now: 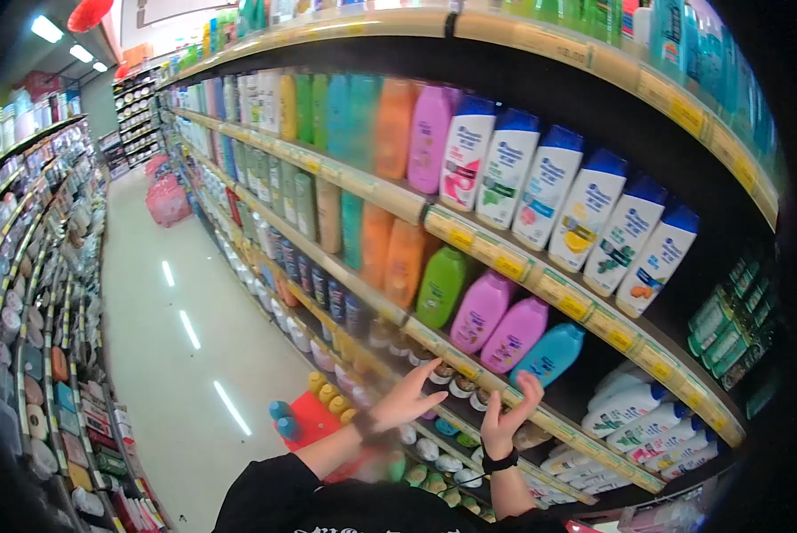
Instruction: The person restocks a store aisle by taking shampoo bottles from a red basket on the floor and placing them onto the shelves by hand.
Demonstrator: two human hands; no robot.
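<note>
Both my hands are raised before a shelf of bottles. My left hand (406, 398) has its fingers stretched out toward the shelf edge below the green bottle (441, 286), holding nothing. To its right, my right hand (508, 417) is raised with fingers apart and empty, a dark band round the wrist. Its fingertips are near the blue bottle (550, 354), which leans to the right beside two pink bottles (481, 311). White bottles with blue caps (538, 186) stand in a row on the shelf above.
Shelf edges with yellow price labels (572, 306) run across the view. Below are a red basket or box (314, 425) and yellow-capped bottles (329, 393). An aisle floor (163, 311) lies left, with pink bags (166, 200) farther along and another stocked shelf (39, 311) opposite.
</note>
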